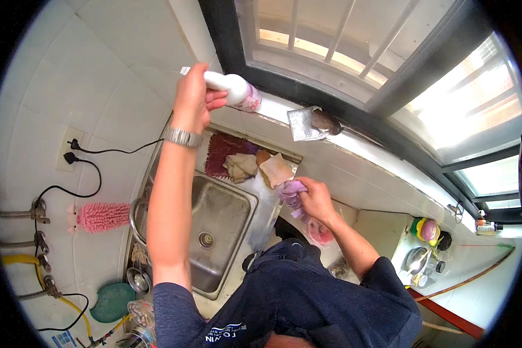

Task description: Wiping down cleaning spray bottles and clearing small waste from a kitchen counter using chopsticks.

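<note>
Up by the tiled wall, my left hand (195,98) grips a white spray bottle (232,87) by its neck and trigger head. The bottle is tilted, its nozzle toward the left wall and its pink-and-purple labelled end close to the windowsill (278,106). A bunched purple cloth (290,193) is held in my right hand (317,198), beside the sink's back right corner. Touching or very near that cloth is a pale folded cloth (276,168). A beige cloth (240,167) and a dark red chenille mat (222,152) lie behind the steel sink basin (219,217).
A silver foil piece (303,124) sits on the sill below the dark window frame (352,108). Two black plugs (71,152) with cords are in the wall socket. A pink chenille hand towel (104,217) hangs near the faucet (135,222). A green basin (113,302) stands lower left.
</note>
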`<state>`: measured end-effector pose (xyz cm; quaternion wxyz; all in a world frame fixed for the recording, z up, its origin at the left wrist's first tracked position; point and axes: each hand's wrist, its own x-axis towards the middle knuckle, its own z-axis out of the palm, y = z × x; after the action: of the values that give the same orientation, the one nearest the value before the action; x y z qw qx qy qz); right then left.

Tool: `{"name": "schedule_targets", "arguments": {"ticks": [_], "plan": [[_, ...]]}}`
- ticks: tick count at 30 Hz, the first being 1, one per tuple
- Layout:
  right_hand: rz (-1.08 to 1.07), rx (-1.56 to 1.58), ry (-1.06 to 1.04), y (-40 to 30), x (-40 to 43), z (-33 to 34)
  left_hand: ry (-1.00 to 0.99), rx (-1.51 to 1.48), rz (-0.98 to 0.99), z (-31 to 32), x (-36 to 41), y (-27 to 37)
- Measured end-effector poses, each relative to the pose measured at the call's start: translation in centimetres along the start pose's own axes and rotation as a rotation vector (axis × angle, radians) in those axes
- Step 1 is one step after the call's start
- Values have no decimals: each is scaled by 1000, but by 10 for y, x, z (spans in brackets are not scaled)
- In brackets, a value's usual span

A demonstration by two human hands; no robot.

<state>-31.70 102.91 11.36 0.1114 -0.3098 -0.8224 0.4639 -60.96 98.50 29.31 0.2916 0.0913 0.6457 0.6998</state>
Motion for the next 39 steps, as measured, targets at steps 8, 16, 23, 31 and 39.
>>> {"name": "schedule_targets", "arguments": {"ticks": [8, 16, 23, 31, 39], "plan": [[48, 96, 40, 28, 7, 1, -1, 173, 117, 40, 40, -2], [85, 282, -60, 24, 23, 13, -61, 272, 258, 15, 49, -29], [23, 491, -153, 17, 33, 51, 37, 227, 210, -67, -40, -132], [-58, 638, -293, -42, 93, 155, 538, 200, -518, -238, -291, -354], [121, 909, -561, -96, 174, 346, 944, 5, -607, -275, -418, -401]]}}
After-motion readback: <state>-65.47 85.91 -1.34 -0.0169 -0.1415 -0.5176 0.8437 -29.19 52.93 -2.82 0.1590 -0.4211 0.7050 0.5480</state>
